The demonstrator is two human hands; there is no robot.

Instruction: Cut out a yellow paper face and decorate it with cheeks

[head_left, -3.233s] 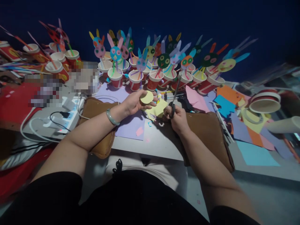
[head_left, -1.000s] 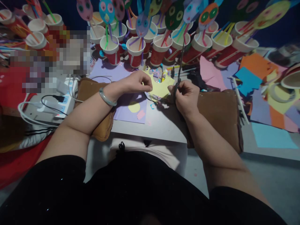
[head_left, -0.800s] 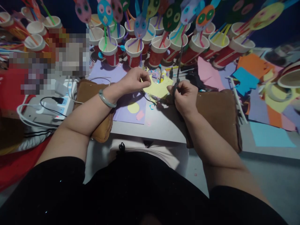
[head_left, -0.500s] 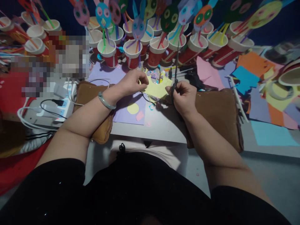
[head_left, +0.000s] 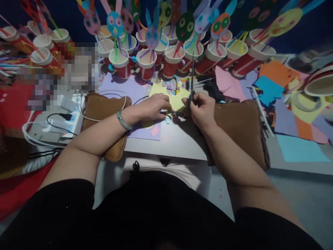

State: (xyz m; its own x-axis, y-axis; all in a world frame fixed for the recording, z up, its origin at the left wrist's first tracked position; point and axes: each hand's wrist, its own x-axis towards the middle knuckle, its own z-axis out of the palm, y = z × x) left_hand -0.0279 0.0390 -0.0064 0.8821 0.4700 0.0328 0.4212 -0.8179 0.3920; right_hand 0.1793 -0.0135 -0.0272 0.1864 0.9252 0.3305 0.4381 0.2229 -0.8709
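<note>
Black scissors (head_left: 191, 81) point upward in my right hand (head_left: 203, 110), whose fingers are closed round the handles. A yellow paper with curved cut-outs (head_left: 173, 100) lies between my two hands. My left hand (head_left: 153, 107) is over the left part of that paper, fingers bent downward near a dark thin object; whether the fingertips grip anything is hidden. Under my left wrist is a purple sheet (head_left: 140, 134) with a yellow round piece (head_left: 147, 124) partly covered by the hand and a small pink scrap (head_left: 155, 130).
Red-and-white cups (head_left: 173, 62) holding paper animal faces on coloured stems line the back. Brown cushions (head_left: 236, 128) lie under or beside both forearms. A white power strip (head_left: 74, 118) with cables is at left; coloured paper scraps (head_left: 270, 92) and a tape roll (head_left: 308, 100) are at right.
My left hand has moved right and nearer to me over the yellow paper, now covering part of the round piece. My right hand still holds the scissors, shifted slightly left in the view.
</note>
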